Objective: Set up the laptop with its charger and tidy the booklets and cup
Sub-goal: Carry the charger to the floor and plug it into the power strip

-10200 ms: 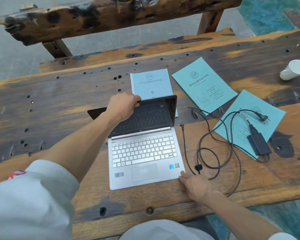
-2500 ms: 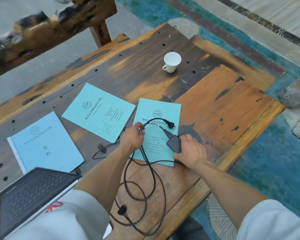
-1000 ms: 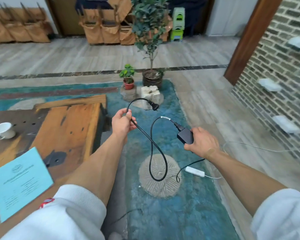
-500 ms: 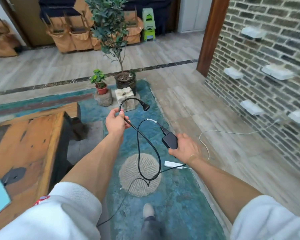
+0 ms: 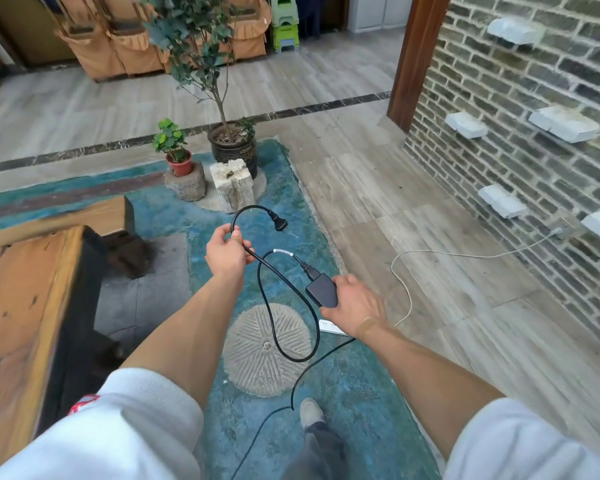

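Observation:
I stand beside the wooden table (image 5: 32,292), facing the floor. My left hand (image 5: 227,254) grips the charger's black cable (image 5: 274,327) a short way behind its wall plug (image 5: 280,223), which arcs up and to the right. My right hand (image 5: 354,304) holds the black charger brick (image 5: 323,291). The cable loops down between my hands, and a thinner lead trails back past my foot. A white power strip (image 5: 331,329) lies on the floor, partly hidden under my right hand. The laptop, booklets and cup are out of view.
A white cord (image 5: 430,254) runs from the power strip to the brick wall (image 5: 534,116) on the right. Two potted plants (image 5: 234,147) and stone blocks (image 5: 231,185) stand ahead on the blue floor. A round stone disc (image 5: 265,349) lies below my hands.
Since the table frames I have turned away from the table with the charger in both hands. Over the last second I have stepped forward, and the power strip now lies under my right hand.

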